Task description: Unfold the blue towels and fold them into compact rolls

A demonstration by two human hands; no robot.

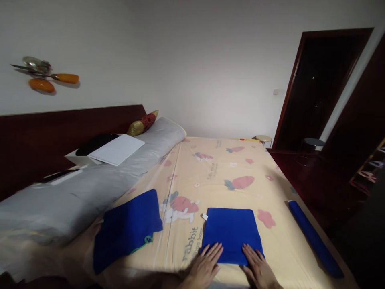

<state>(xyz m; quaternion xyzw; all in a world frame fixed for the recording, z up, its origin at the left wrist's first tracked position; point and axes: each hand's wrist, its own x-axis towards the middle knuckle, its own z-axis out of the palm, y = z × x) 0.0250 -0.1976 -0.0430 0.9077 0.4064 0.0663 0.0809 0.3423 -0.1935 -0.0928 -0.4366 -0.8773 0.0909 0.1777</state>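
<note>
A blue folded cloth [231,228] with a small white tag at its left edge lies flat on the bed. My left hand [207,263] rests on its near left corner, fingers stretched out. On the near right corner lies my right hand [257,263], also flat with fingers apart. To the left is a blue fabric bag [129,228] with a green drawstring at its near edge. A long narrow blue roll [314,239] lies along the right side of the bed; I cannot tell what it is made of.
The bed sheet [210,172] is pale yellow with carrot and rabbit prints. A grey bolster [99,192] runs along the headboard [60,124], with a white box lid [117,149] on it and a red and gold cushion [142,123] behind. Stools [263,138] stand beyond the bed, near a dark doorway.
</note>
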